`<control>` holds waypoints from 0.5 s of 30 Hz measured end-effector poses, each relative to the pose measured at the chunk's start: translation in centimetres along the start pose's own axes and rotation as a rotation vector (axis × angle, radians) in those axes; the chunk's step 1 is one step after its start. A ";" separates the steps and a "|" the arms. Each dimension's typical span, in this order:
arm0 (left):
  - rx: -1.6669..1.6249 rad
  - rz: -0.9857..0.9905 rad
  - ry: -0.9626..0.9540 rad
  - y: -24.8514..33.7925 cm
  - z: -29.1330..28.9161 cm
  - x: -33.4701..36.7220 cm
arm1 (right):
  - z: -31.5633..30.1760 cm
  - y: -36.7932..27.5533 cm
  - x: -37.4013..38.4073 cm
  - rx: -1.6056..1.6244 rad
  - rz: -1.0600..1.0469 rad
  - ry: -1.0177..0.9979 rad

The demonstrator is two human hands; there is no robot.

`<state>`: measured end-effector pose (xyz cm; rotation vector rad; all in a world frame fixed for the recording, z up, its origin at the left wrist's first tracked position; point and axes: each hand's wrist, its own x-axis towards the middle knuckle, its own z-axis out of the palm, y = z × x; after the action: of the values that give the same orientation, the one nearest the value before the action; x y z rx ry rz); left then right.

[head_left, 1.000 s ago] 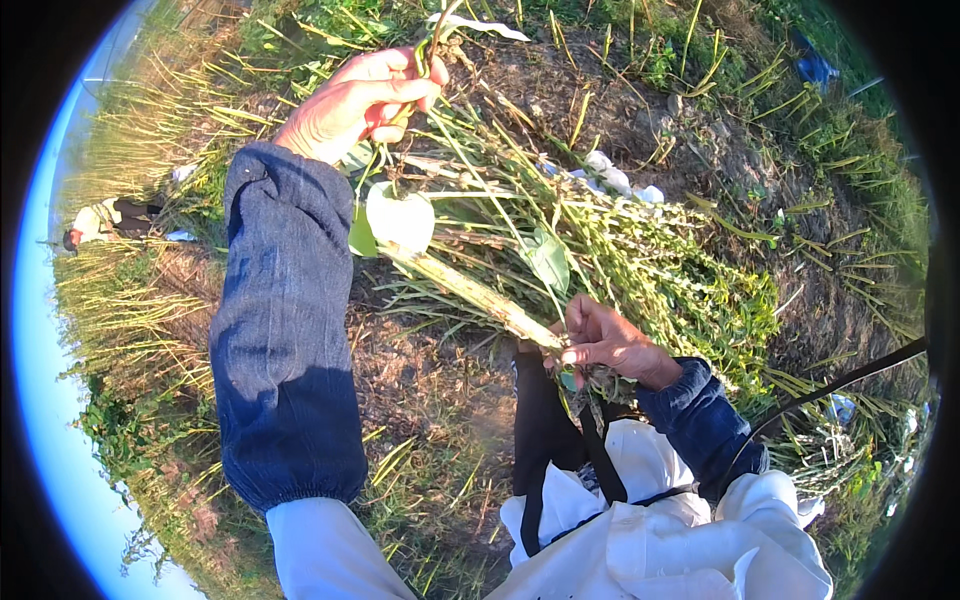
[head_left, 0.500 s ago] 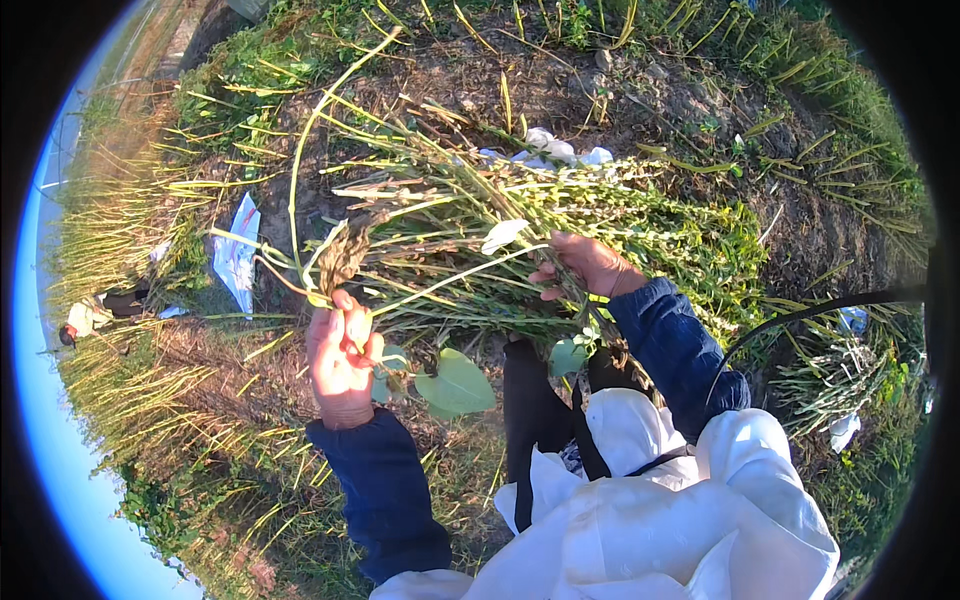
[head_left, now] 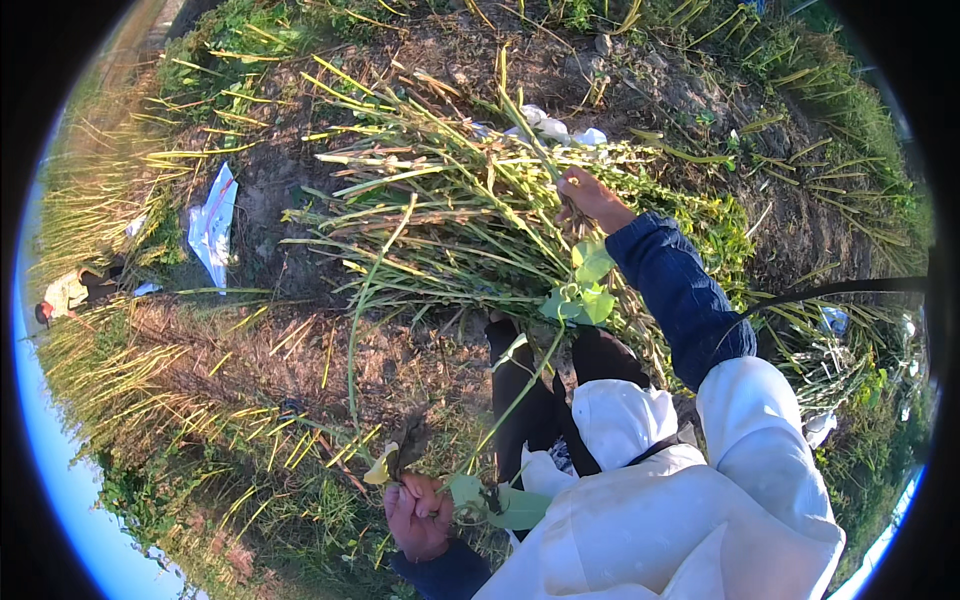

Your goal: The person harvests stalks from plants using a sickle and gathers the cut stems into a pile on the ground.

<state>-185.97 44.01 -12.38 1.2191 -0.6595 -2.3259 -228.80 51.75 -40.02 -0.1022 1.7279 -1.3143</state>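
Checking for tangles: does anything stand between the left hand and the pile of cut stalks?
Only thin green stems: one reaches from near the left hand toward the pile of cut stalks, another slants across the dark-trousered leg. Nothing solid shows between.

The ground is brown soil, partly covered with dry litter and green grass. A broad heap of cut stalks lies across it, with crumpled white material along its far edge. A pale sheet lies to the left, a smaller stalk pile to the right.
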 end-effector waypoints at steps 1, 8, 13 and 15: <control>-0.049 0.025 -0.019 0.7 -1.2 -1.0 | -0.7 0.1 0.7 0.002 -0.030 0.008; -0.219 0.329 0.137 5.2 -9.5 -6.9 | 2.8 -1.7 2.1 -0.103 -0.087 -0.069; -0.267 0.438 0.183 9.6 -12.7 -8.6 | 5.8 0.7 5.8 -0.533 -0.103 -0.061; -0.271 0.479 0.223 11.3 -14.7 -8.6 | 6.3 2.3 7.7 -0.741 -0.168 0.068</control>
<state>-167.39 36.89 -7.64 1.0399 -0.4757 -1.7858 -227.65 43.93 -46.52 -0.6396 2.2242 -0.7304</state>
